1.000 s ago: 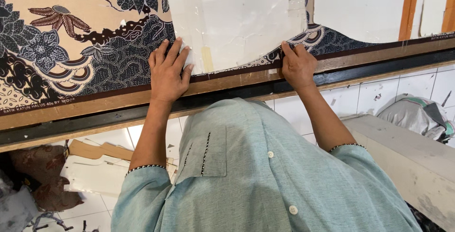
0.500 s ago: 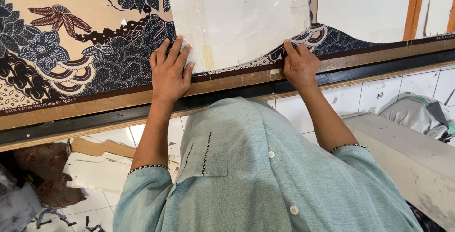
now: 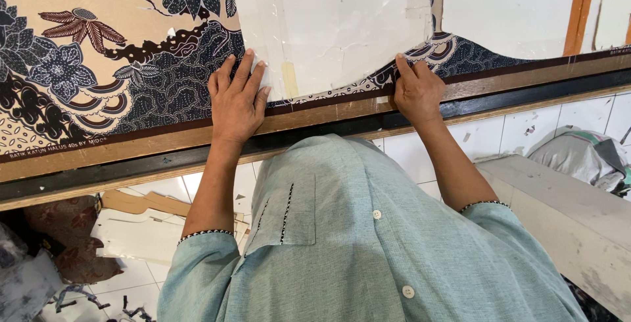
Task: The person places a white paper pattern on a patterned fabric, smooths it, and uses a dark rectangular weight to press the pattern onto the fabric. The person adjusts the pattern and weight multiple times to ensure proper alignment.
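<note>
The left hand [image 3: 236,102] and right hand [image 3: 416,91] press flat, fingers open, on a white paper pattern [image 3: 335,26] lying on uncut batik cloth [image 3: 98,66].

Your cloth [image 3: 118,66] shows navy and brown flowers on cream beside a white template [image 3: 328,26], your shirt [image 3: 368,250] is pale green, the floor tiles [image 3: 559,125] white.
</note>
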